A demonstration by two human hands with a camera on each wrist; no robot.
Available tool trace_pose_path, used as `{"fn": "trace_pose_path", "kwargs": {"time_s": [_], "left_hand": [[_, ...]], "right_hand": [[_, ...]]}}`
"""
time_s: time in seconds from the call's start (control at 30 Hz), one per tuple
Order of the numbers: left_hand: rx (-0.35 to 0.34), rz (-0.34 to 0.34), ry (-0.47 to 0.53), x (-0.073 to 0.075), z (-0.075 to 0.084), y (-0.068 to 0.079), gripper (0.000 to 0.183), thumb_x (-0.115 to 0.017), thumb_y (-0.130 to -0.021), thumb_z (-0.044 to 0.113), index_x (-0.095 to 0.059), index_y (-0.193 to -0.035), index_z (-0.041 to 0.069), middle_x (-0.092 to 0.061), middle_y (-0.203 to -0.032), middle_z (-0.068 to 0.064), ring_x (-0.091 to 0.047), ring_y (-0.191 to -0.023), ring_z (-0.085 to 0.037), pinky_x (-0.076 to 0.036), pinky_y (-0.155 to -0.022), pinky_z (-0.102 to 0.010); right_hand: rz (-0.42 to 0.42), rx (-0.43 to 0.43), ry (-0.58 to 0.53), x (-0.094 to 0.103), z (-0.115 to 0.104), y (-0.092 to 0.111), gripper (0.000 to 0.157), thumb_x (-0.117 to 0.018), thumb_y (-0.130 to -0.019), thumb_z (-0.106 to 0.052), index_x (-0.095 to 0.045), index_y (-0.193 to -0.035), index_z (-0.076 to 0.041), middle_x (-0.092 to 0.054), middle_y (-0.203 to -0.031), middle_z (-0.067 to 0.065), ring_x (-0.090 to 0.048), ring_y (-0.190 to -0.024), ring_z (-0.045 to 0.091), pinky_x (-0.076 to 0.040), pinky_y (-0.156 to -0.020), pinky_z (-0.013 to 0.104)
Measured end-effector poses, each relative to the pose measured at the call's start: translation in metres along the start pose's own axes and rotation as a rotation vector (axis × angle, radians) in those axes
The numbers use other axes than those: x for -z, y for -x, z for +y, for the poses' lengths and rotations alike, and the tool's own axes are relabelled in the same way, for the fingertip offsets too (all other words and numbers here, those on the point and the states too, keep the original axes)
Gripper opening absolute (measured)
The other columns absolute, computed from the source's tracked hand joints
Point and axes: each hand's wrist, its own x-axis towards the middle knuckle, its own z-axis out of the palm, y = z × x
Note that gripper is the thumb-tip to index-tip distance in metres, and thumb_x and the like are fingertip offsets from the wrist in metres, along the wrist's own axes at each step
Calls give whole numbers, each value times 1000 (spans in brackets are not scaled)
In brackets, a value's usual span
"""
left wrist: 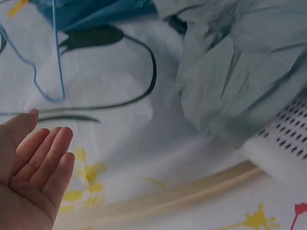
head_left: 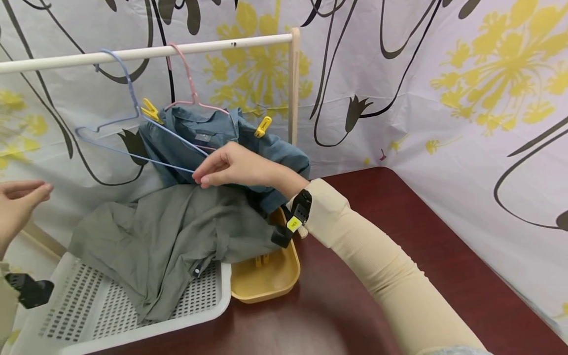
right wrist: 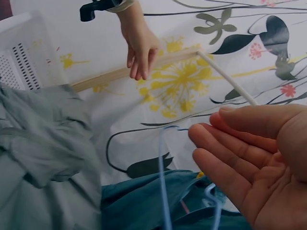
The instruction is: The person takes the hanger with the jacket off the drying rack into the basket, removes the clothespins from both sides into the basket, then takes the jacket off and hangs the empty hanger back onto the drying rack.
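Observation:
A light-blue hanger [head_left: 131, 89] hangs by its hook from the rail, tilted across the front of a blue-teal shirt [head_left: 284, 150]. In the head view my right hand [head_left: 239, 165] is at the hanger's right end. The right wrist view shows its fingers [right wrist: 230, 177] extended and loose, not wrapped round the hanger [right wrist: 163, 191]. My left hand [head_left: 17, 207] is raised at the left edge, holding nothing, its fingers [left wrist: 45, 153] relaxed and apart from the hanger. A grey-green garment [head_left: 177, 222] lies crumpled over the white basket [head_left: 225, 281], below the hanger.
The shirt hangs on a pink hanger [head_left: 191, 84], with yellow clips [head_left: 263, 126] at its shoulders. The white rail [head_left: 248, 42] ends in a wooden post [head_left: 294, 88]. A yellow tray [head_left: 266, 281] beside the basket holds yellow clips. Both stand on a dark red table [head_left: 355, 276].

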Motion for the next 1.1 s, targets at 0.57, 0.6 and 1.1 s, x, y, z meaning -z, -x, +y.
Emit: {"fn": "trace_pose_path", "kwargs": {"time_s": [0.57,0.6,1.1], "left_hand": [[-239,-245,-251,-16,96,67,50,-60,-89,33,-59,-110,-13,-58,-103,-32,-31,-62,25,-40,-54,-20],[-241,-256,-247,-17,96,68,51,-60,-89,32,-58,-110,-14,-58,-103,-32,-33,-63,23,-40,-53,-19],[-255,-367,-205,-40,85,67,48,-60,-89,26,-56,-110,-17,-59,-101,-34,-61,-82,-37,-47,-57,-29]], "right_hand": [[-124,-83,231,-26,47,4,24,-60,-89,-8,-64,-112,0,-65,-106,9,-60,-95,8,-47,-80,17],[-117,-94,240,-26,50,3,25,-60,-89,-8,-64,-112,1,-65,-106,9,-60,-95,8,-47,-80,17],[-5,-202,264,-25,95,-33,25,-60,-89,-5,-63,-111,5,-65,-107,13,-60,-97,15,-47,-78,16]]}}
